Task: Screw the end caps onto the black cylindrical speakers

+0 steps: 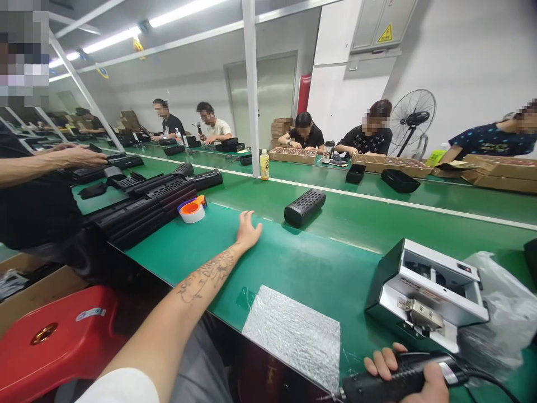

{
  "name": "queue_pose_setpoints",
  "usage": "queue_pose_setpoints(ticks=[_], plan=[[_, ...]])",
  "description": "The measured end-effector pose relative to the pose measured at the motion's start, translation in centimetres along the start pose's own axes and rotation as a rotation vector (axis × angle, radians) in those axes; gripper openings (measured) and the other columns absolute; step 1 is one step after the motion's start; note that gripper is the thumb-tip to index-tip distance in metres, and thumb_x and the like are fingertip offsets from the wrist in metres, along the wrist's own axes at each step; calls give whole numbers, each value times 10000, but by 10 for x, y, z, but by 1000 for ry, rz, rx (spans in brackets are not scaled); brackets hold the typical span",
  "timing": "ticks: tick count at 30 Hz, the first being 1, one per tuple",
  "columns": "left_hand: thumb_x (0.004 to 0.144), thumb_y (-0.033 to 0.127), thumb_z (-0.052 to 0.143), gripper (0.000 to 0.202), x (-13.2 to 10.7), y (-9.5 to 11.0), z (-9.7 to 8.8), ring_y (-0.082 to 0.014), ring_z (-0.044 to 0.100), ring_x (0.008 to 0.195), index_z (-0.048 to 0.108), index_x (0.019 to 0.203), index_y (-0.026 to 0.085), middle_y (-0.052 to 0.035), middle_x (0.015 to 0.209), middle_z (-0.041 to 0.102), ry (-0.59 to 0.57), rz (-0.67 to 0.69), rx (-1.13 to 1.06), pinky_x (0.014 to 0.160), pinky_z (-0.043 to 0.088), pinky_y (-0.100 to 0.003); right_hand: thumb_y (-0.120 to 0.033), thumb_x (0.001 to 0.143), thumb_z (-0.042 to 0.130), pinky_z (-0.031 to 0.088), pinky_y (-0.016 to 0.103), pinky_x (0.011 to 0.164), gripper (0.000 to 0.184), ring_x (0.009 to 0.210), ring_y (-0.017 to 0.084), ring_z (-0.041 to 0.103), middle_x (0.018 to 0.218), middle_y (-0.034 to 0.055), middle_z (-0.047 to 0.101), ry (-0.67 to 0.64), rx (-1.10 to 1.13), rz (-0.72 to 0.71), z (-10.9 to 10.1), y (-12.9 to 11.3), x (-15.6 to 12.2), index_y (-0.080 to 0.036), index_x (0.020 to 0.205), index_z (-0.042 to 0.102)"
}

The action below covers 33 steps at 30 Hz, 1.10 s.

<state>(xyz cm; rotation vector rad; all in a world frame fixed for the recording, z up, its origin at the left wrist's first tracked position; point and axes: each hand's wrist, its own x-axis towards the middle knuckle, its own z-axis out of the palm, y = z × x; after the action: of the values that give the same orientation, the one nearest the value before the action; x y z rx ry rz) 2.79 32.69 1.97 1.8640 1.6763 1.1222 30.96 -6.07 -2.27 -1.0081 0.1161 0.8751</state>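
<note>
My left hand [249,230] reaches across the green mat [302,260] near its far edge, fingers apart and holding nothing. Beyond it to the right, a black perforated speaker-like housing [305,207] lies on the green conveyor belt, apart from my fingers. At the lower right, my right hand [433,383] is wrapped around a black corded electric screwdriver [388,385], its tip pointing left. A silvery foam sheet [296,333] lies at the mat's near edge, just left of the screwdriver tip. The frame's bottom edge cuts off part of my right hand.
A silver-and-black screw feeder [428,296] stands right, beside a clear plastic bag [499,296]. A tape roll [192,210] sits by stacked black housings [146,204] at left. A yellow bottle [264,165] stands by a post. Co-workers line the far side; another stands left.
</note>
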Motion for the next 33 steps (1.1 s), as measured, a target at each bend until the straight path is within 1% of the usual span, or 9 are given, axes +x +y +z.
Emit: queue_pose_setpoints(ticks=[8,12,14,17,22,26,29,31,33], plan=[[946,252,716,739,-56,-131,-190,-487,541,1744,625,1664,104,-301,1895,397,188,-264,263,1528,406,-644,-619,797,721,543,277,503,417,525,114,473,719,-92,506,-19,0,-42,5,-11,4,-251,978,649],[984,336,698,756,-76,-163,-237,-515,489,1757,607,1690,81,-335,1829,483,220,-382,393,1517,374,-704,-605,844,645,550,294,487,376,508,125,473,707,-85,486,-23,-33,-73,1,-14,14,-250,969,641],[1031,402,678,754,-78,-169,-235,-509,478,1768,608,1704,68,-350,1809,529,193,-390,438,1530,341,-691,-616,896,573,542,288,469,377,495,124,462,703,-81,475,-18,-31,-87,1,-16,19,-249,957,633],[1085,530,668,760,-78,-170,-211,-468,434,1821,635,1725,122,-304,1870,537,105,-347,465,1562,277,-633,-662,965,535,510,255,448,420,487,111,441,705,-90,435,-32,-24,-108,4,-19,24,-249,945,612],[1143,676,580,845,-90,-151,-167,-523,284,1902,613,1779,121,-295,1986,426,-96,-198,531,1557,157,-757,-697,1041,531,498,225,445,465,478,92,459,727,-100,413,-42,2,-150,8,-22,26,-244,952,592],[1162,590,581,702,-115,-130,-143,-484,413,1843,705,1692,148,-261,1911,542,-95,-62,414,1552,250,-700,-665,1123,402,495,197,447,510,467,69,468,732,-96,430,-14,52,-138,13,-25,25,-230,937,594],[1155,437,583,512,-169,-117,-120,-431,600,1682,780,1537,159,-267,1752,648,120,35,244,1479,426,-640,-651,1148,367,496,194,443,528,467,64,464,745,-93,444,4,81,-129,14,-25,24,-224,945,602],[1129,384,614,368,-232,-105,-98,-428,656,1584,813,1368,187,-270,1587,697,188,86,153,1413,496,-659,-659,1153,349,503,201,442,543,472,70,462,744,-94,438,7,87,-129,12,-25,23,-224,951,605],[1099,372,671,202,-307,-89,-72,-422,716,1430,805,1165,237,-236,1363,734,-86,134,95,1316,570,-671,-690,1138,392,504,207,443,539,478,75,460,742,-96,434,-7,82,-134,9,-24,25,-229,957,605]])
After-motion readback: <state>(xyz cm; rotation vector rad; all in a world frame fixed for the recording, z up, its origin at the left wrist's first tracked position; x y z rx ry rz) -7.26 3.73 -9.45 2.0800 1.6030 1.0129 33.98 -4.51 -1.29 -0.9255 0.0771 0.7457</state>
